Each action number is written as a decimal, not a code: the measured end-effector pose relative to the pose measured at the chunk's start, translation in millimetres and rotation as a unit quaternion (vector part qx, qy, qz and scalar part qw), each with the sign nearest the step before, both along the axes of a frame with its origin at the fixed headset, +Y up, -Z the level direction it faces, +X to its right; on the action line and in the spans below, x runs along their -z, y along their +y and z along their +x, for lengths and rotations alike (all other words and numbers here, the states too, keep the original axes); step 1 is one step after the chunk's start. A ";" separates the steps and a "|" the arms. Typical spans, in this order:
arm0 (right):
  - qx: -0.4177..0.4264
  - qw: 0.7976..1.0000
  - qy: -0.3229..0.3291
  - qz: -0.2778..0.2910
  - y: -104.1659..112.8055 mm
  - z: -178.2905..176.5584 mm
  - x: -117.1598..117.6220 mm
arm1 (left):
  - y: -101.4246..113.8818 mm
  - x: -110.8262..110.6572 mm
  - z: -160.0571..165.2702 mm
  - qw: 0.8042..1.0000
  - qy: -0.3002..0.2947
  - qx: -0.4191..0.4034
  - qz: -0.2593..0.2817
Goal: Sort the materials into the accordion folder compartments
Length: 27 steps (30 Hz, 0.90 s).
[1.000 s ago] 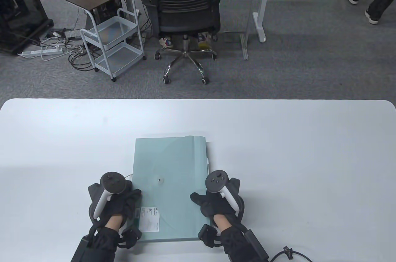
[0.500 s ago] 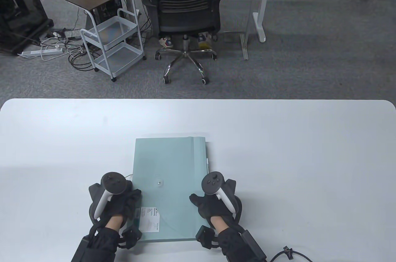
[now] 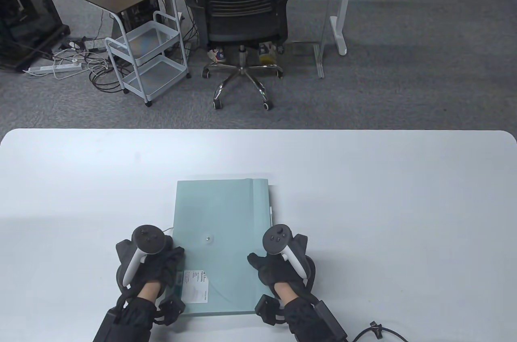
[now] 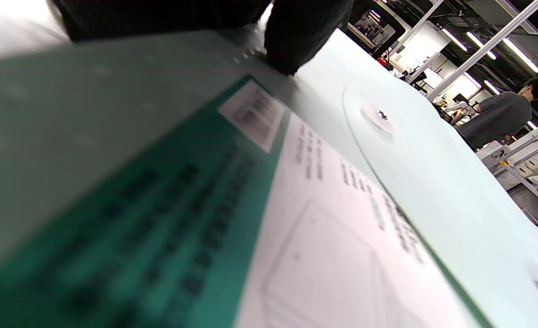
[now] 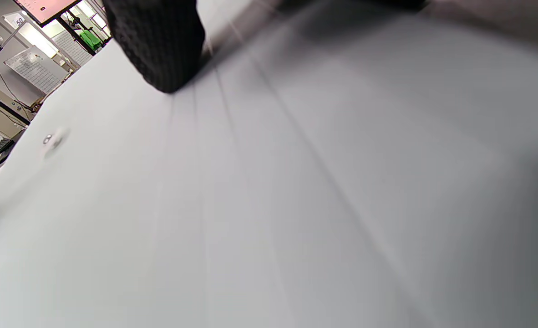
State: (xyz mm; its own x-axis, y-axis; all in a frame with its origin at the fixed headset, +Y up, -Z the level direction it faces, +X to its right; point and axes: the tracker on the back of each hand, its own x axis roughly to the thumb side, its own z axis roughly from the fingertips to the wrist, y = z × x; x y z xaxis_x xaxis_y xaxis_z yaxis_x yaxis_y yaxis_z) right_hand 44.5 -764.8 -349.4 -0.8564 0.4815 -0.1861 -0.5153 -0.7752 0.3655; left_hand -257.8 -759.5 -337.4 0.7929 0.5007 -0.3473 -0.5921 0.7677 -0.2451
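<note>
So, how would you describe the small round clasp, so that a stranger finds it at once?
On the white table lies a pale green accordion folder, between both gloved hands. The round clasp sits mid-cover, the only shiny dot there, unlike the flat white label nearer the person.

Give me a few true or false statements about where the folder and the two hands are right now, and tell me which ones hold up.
1. The accordion folder lies flat and closed on the table. True.
2. The left hand is at the folder's far edge. False: it is at the near left edge.
3. The right hand rests on the folder's near right part. True.
4. The white label is nearer the right hand. False: it is by the left hand.
</note>
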 end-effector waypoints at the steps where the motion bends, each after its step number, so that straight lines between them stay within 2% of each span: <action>1: -0.001 1.000 0.000 0.001 0.1 0.0 -0.1 | 0.2 -0.2 0.3 1.000 0.000 -0.003 0.001; 4: 0.001 1.000 -0.001 0.000 0.1 0.1 -0.1 | 5.2 -3.2 3.0 1.000 0.007 0.013 0.012; 8: 0.004 1.000 -0.002 -0.002 -0.1 0.7 -0.1 | 26.5 -10.3 5.0 0.994 0.011 0.076 0.077; 12: 0.005 1.000 -0.002 -0.002 -0.1 0.8 -0.1 | 49.3 -20.2 -15.7 0.984 0.050 0.086 0.150; 15: 0.005 1.000 -0.002 -0.003 -0.2 1.1 -0.1 | 55.5 -25.7 -42.1 0.979 0.090 0.054 0.175; 18: 0.005 1.000 -0.002 -0.003 -0.2 1.3 -0.1 | 49.9 -27.6 -65.2 0.980 0.114 -0.005 0.164; 22: 0.005 1.000 -0.001 -0.003 -0.3 1.6 -0.1 | 32.1 -22.8 -76.8 0.983 0.099 -0.108 0.114; 27: 0.005 1.000 -0.001 -0.003 -0.4 1.9 0.0 | 18.5 -15.3 -74.9 0.989 0.056 -0.123 0.059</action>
